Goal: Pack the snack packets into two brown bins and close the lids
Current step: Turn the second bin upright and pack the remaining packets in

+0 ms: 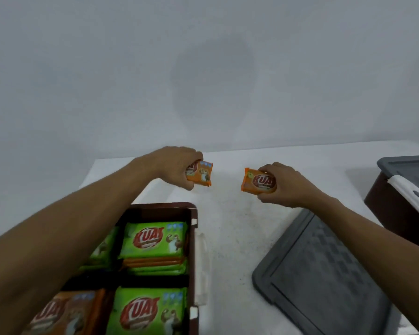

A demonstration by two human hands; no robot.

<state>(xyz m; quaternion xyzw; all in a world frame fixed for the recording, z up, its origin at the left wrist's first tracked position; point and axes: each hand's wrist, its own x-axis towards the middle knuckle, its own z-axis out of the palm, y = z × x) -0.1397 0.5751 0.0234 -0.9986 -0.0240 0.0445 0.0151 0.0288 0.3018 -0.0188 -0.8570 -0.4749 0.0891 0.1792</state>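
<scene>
My left hand [177, 166] grips an orange snack packet [202, 174] above the far part of the white table. To its right, my right hand [284, 186] holds a second orange snack packet [257, 181]. Near me on the left stands an open brown bin [194, 228], its rim partly hidden by my left forearm. Inside it lie stacks of green packets [153, 240] and an orange packet [65, 313]. A loose grey lid [324, 274] lies flat on the table at the right. A second brown bin [394, 209], with a grey lid on it, stands at the far right.
The white table [230, 233] ends at a far edge below a plain pale wall. A white clasp [201, 264] hangs on the open bin's right side, and another white clasp [411, 194] sits on the closed bin.
</scene>
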